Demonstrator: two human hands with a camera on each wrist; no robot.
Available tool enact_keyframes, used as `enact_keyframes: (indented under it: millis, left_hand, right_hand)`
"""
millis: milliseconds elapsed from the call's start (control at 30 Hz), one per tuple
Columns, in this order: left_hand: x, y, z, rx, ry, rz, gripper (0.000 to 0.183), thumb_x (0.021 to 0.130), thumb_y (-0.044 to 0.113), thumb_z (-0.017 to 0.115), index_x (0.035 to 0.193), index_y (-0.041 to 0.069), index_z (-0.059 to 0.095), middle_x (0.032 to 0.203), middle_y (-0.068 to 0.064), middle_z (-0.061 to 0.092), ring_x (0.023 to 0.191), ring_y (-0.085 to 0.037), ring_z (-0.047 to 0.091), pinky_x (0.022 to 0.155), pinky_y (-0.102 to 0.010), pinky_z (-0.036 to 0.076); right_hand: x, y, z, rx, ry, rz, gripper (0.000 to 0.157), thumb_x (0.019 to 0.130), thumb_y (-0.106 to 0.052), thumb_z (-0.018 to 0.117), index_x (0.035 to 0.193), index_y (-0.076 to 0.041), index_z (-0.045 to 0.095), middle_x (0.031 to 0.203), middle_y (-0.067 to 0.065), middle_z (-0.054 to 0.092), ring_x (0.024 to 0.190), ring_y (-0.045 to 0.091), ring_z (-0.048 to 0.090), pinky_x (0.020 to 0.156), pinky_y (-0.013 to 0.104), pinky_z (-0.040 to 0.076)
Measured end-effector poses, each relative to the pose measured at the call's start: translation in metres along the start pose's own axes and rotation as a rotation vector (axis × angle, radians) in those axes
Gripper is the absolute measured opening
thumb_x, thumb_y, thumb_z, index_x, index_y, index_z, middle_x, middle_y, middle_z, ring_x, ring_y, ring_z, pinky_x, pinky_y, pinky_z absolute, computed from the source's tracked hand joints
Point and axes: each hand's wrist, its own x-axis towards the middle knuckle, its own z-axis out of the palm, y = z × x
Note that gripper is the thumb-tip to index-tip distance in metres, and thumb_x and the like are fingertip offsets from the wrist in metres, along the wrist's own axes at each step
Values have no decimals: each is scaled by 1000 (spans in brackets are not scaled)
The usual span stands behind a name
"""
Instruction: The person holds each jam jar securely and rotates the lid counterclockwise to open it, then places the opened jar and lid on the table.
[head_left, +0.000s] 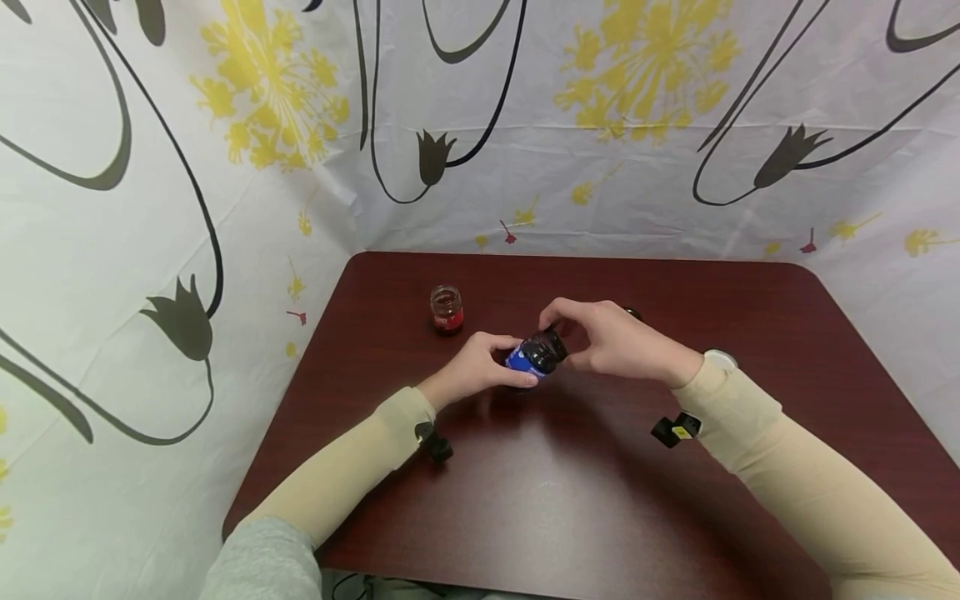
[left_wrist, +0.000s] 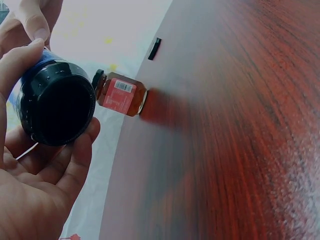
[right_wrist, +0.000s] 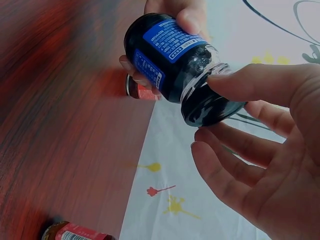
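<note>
Curling round a tilted blue-labelled jar (right_wrist: pixel 167 60), the left hand (head_left: pixel 480 364) is holding it while the right hand (head_left: pixel 613 340) is pinching its dark lid (right_wrist: pixel 212 106). At this tilt, a loosening lid could be spilling dark contents. Past the left fingers, a seemingly lidless red-labelled jar (head_left: pixel 447 315) is standing; beyond the right, a capped amber jar (left_wrist: pixel 120 94).

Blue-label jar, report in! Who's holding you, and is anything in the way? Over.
Left hand grips blue-label jar, tilted. Right hand pinches its dark lid. Red-label jar stands apart beyond left hand, not in the way. Over.
</note>
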Motion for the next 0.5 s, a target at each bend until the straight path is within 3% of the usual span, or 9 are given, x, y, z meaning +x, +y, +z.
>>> enact_keyframes:
  millis: [500]
  left_hand:
    - [-2,3,-1,-8,20,-8,55,64,47,78,113,28,62,104,8,62,90,-11,59,73,-28,50]
  right_hand:
    - [-3,7,1,-4,52,102,54,65,-13,79,107,-23,47,102,-8,60,88,4,58,70,34,50]
